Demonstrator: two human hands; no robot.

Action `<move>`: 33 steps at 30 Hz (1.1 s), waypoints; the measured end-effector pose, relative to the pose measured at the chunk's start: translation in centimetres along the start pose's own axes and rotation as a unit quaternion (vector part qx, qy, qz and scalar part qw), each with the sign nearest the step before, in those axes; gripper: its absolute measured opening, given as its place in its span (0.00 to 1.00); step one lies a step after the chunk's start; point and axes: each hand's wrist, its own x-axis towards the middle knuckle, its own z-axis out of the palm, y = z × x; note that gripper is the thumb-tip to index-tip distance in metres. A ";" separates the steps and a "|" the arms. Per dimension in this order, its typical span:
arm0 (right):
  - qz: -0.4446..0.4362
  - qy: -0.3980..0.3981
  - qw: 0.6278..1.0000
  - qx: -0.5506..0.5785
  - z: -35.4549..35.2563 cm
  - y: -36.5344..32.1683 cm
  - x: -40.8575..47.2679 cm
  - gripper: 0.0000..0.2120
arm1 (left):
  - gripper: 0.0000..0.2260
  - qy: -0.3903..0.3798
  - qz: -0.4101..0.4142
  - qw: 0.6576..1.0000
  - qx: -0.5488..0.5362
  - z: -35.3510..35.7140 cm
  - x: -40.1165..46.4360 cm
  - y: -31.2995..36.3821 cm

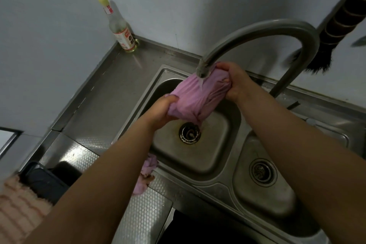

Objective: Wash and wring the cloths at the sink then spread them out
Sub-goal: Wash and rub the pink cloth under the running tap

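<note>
A pink cloth (198,98), bunched and stretched taut, hangs over the larger basin of the steel sink (206,164), directly under the spout of the curved tap (257,29), with water running onto it. The left hand (163,112) grips its lower end with curled fingers; the right hand (236,82) clutches its upper end the same way. A second pink cloth (145,174) lies crumpled on the counter (111,89) at the basin's near corner. A bottle (120,29) stands in the far corner.
</note>
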 end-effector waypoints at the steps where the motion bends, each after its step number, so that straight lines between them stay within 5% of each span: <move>1: 0.002 -0.003 1.000 0.005 -0.1 0.0 0.0 0.11 | 0.18 -0.004 -0.009 0.999 -0.041 -0.2 0.1 -0.1; 7: -0.024 -0.089 0.996 -0.003 1.4 2.3 -1.5 0.08 | 0.22 -0.062 -0.022 0.953 -0.297 2.5 -0.4 0.5; 11: -0.081 -0.129 0.955 -0.254 3.1 5.6 -4.0 0.10 | 0.23 0.001 -0.041 0.934 -0.354 4.4 0.1 1.0; 13: -0.164 -0.045 0.921 -0.351 3.1 7.3 -4.0 0.15 | 0.22 0.016 -0.058 0.934 -0.352 5.2 0.1 0.9; 15: -0.188 -0.003 0.927 -0.324 3.0 8.1 -3.9 0.18 | 0.18 0.030 -0.068 0.949 -0.306 6.4 -0.3 0.9; 18: -0.233 0.030 0.922 -0.309 3.4 7.9 -3.5 0.10 | 0.12 0.047 -0.061 0.981 -0.178 7.8 -0.8 0.5; 23: -0.211 0.126 0.944 -0.220 3.6 5.7 -1.1 0.11 | 0.22 0.057 -0.081 0.986 -0.135 9.1 -1.0 0.3; 33: -0.180 0.035 0.894 -0.409 0.7 4.7 -0.8 0.14 | 0.16 0.012 -0.098 0.994 -0.052 1.6 -1.5 3.2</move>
